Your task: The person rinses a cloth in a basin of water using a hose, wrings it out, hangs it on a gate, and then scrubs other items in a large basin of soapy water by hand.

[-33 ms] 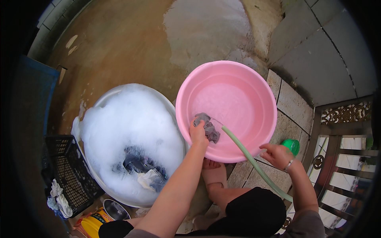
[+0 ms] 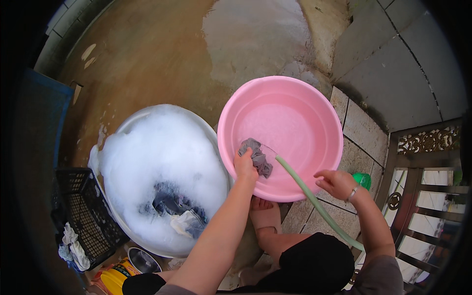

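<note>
Inside the near left part of the pink basin [image 2: 280, 88], my left hand [image 2: 244, 164] grips a bunched grey cloth [image 2: 257, 156]. A pale green hose [image 2: 314, 201] lies over the basin's near right rim, and a thin stream runs from its end toward the cloth. My right hand [image 2: 335, 183], with a bracelet at the wrist, hovers by that rim, right of the hose and apart from it. Its fingers are stretched out and hold nothing. Left of the basin stands a wide round tub [image 2: 219, 147] heaped with white foam, with dark and white clothes [image 2: 184, 216] showing through.
A black plastic crate [image 2: 86, 211] with light cloths [image 2: 73, 248] on its edge stands at far left. Below it are a metal bowl [image 2: 143, 259] and a yellow container [image 2: 115, 278]. A green plastic object [image 2: 363, 180] and a railing [image 2: 423, 206] are on the right. Wet ground [image 2: 147, 59] lies ahead.
My right hand has moved slightly left and up, closer to the basin's rim. My left hand and the grey cloth stay in place.
</note>
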Tool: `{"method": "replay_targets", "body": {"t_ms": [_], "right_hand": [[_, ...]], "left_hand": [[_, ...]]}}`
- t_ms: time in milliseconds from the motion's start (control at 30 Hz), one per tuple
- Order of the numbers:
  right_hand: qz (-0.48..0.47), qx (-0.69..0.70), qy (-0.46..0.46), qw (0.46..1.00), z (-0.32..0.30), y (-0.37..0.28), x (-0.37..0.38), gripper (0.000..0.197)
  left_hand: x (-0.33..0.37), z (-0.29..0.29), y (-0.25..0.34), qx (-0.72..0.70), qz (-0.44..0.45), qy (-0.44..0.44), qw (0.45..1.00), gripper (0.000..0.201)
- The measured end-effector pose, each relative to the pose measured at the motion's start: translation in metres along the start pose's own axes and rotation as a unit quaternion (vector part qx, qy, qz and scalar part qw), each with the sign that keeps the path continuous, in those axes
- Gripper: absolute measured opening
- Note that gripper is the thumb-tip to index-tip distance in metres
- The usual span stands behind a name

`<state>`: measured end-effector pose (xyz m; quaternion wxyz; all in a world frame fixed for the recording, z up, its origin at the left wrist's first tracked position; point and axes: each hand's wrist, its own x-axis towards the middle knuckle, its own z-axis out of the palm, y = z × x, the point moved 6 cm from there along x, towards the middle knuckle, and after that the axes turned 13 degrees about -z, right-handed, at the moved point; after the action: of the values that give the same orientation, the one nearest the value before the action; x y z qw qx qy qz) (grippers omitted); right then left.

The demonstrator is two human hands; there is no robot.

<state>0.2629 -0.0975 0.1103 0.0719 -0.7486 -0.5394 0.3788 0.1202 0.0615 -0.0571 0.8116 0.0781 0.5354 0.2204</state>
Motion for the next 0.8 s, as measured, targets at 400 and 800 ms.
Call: {"method": "replay_targets", "body": {"t_ms": [400,800], "right_hand": [[0.061,0.728,-0.012,0.683,0.074,-0.003,0.215,0.041],[-0.113,0.246,0.382,0.884,0.033,-0.028,0.216,0.03]], "left_hand": [[0.002,0.055,0.029,-0.178,-0.113,-0.26,0.942,0.034],[0.038,0.054,0.018,-0.032,-0.049,-0.183,0.981,0.023]]}}
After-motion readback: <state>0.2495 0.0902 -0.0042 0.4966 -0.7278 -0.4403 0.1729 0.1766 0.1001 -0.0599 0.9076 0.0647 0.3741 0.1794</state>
